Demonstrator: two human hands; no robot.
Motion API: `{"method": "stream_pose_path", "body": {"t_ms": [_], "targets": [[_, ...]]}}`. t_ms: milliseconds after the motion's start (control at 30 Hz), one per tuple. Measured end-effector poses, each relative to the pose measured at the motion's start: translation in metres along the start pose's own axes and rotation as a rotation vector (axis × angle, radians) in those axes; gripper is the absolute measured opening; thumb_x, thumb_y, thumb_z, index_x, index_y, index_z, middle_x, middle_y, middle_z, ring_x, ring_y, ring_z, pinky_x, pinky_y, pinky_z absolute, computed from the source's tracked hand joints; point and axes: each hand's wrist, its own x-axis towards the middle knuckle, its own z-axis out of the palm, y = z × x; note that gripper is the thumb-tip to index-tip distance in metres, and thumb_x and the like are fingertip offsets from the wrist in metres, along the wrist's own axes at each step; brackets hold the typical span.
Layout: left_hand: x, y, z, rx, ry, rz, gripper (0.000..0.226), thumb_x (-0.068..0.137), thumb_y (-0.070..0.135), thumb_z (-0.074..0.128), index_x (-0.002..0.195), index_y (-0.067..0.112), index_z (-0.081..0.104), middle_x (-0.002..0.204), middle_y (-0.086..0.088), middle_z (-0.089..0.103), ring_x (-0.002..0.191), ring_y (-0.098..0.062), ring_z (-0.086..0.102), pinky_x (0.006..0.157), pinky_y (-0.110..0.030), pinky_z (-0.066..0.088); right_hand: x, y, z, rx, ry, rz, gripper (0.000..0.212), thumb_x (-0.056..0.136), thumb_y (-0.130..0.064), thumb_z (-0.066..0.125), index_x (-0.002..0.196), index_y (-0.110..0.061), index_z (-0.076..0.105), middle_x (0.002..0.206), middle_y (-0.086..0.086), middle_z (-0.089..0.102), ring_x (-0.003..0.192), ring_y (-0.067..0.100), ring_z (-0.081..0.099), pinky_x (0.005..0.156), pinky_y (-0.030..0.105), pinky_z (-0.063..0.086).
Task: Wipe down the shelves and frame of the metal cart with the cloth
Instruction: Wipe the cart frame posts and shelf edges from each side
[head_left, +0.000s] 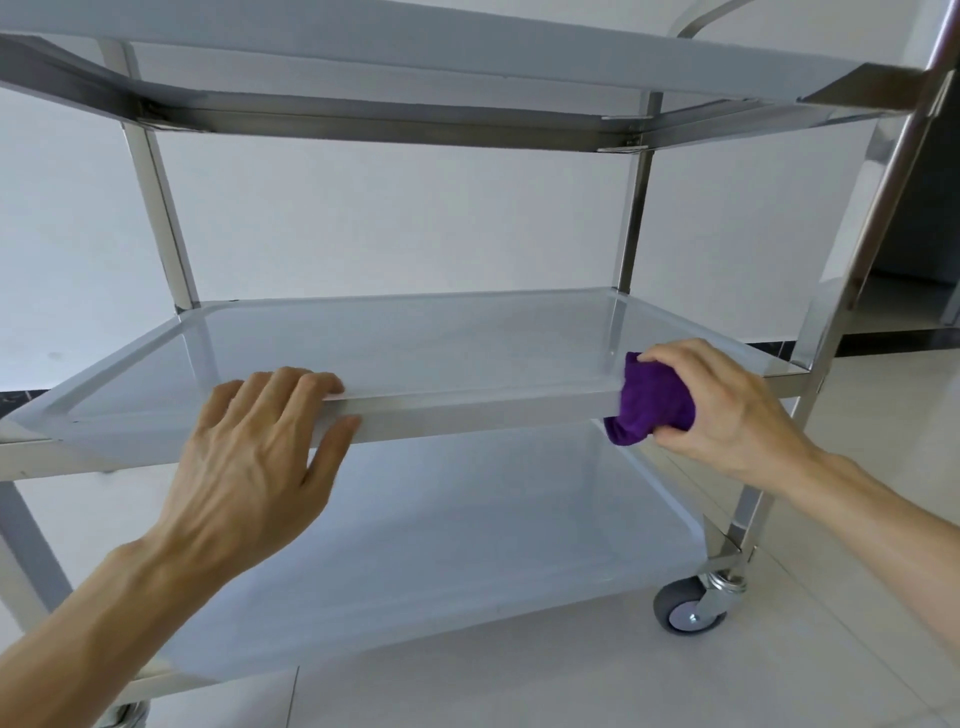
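A three-shelf metal cart fills the view, its middle shelf (415, 348) at hand height. My right hand (727, 410) grips a bunched purple cloth (652, 400) and presses it against the front rim of the middle shelf near the right end. My left hand (254, 457) holds the same front rim further left, fingers hooked over the top edge and thumb against the rim's face. The top shelf (467, 67) is seen from below. The bottom shelf (415, 545) lies beneath my hands.
The right front post (852, 291) rises beside my right hand, with a grey caster wheel (691, 605) at its foot. A white wall stands behind the cart and pale floor tiles (571, 691) lie in front.
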Motion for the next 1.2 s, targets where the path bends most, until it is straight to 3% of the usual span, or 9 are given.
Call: {"method": "stream_pose_path", "body": {"t_ms": [100,167,333,533,667,833,1000,1100,1200], "targets": [[0.017,0.037,0.007,-0.078,-0.027,0.078,0.042,0.094,0.037,0.047,0.125,0.01,0.057,0.116,-0.005,0.062,0.102,-0.031,0.06,0.09,-0.042,0.042,0.008,-0.021,0.007,0.025,0.025,-0.064,0.075,0.064,-0.019,0.086,0.132,-0.016,0.055,0.124,0.002,0.055,0.111,0.025,0.057,0.087,0.037,0.051],[0.031,0.067,0.015,-0.104,-0.06,0.124,0.044,0.095,0.038,0.047,0.129,0.013,0.056,0.121,-0.003,0.061,0.106,-0.028,0.059,0.091,-0.042,0.043,0.015,-0.043,0.016,0.035,0.036,-0.138,0.074,0.066,-0.024,0.084,0.133,-0.016,0.054,0.124,0.002,0.055,0.109,0.024,0.056,0.086,0.029,0.047],[0.046,0.093,0.037,-0.063,-0.074,0.162,0.032,0.095,0.038,0.046,0.112,0.018,0.063,0.106,0.003,0.065,0.09,-0.026,0.06,0.078,-0.041,0.045,0.026,-0.052,0.023,0.044,-0.014,-0.243,0.072,0.071,-0.025,0.077,0.137,-0.023,0.049,0.127,-0.004,0.054,0.106,0.022,0.055,0.084,0.032,0.049],[0.044,0.085,0.048,-0.078,0.016,0.189,0.025,0.097,0.033,0.044,0.108,0.02,0.062,0.108,0.009,0.063,0.088,-0.024,0.057,0.077,-0.037,0.042,-0.002,0.036,-0.003,0.022,0.003,-0.067,0.076,0.067,-0.018,0.085,0.136,-0.021,0.052,0.127,-0.001,0.054,0.114,0.022,0.054,0.091,0.038,0.052],[0.044,0.086,0.047,-0.082,0.017,0.184,0.025,0.097,0.032,0.044,0.108,0.019,0.062,0.11,0.009,0.063,0.087,-0.024,0.057,0.077,-0.037,0.042,-0.014,0.066,-0.014,0.005,0.002,0.046,0.078,0.07,-0.014,0.083,0.136,-0.03,0.046,0.13,-0.009,0.047,0.117,0.018,0.05,0.08,0.028,0.047],[0.045,0.087,0.028,-0.151,-0.075,0.161,0.027,0.094,0.034,0.044,0.11,0.022,0.062,0.107,0.01,0.062,0.092,-0.021,0.059,0.078,-0.034,0.044,-0.016,0.052,-0.027,0.279,-0.055,0.047,0.07,0.077,-0.02,0.083,0.132,-0.045,0.047,0.128,-0.028,0.046,0.12,0.003,0.05,0.094,0.029,0.049],[0.056,0.076,-0.021,-0.179,0.043,0.224,0.027,0.096,0.031,0.047,0.116,0.021,0.062,0.111,0.009,0.061,0.099,-0.019,0.06,0.083,-0.034,0.045,0.009,-0.014,-0.064,0.583,0.188,-0.042,0.061,0.084,-0.02,0.077,0.131,-0.048,0.049,0.129,-0.025,0.056,0.123,0.003,0.055,0.099,0.021,0.047],[0.079,0.065,-0.066,-0.166,0.243,0.297,0.022,0.096,0.024,0.05,0.111,0.018,0.065,0.107,0.005,0.064,0.096,-0.022,0.061,0.08,-0.039,0.045,0.054,-0.06,-0.118,0.573,0.448,-0.228,0.057,0.087,-0.011,0.074,0.135,-0.031,0.048,0.128,-0.024,0.054,0.121,0.0,0.054,0.098,0.011,0.042],[0.114,0.054,-0.114,-0.189,0.413,0.303,0.02,0.096,0.02,0.05,0.106,0.015,0.066,0.1,0.003,0.064,0.091,-0.025,0.06,0.078,-0.045,0.046,0.108,-0.095,-0.171,0.458,0.642,-0.391,0.054,0.089,-0.006,0.07,0.137,-0.015,0.047,0.13,-0.006,0.054,0.121,0.009,0.053,0.102,0.023,0.043]]}}
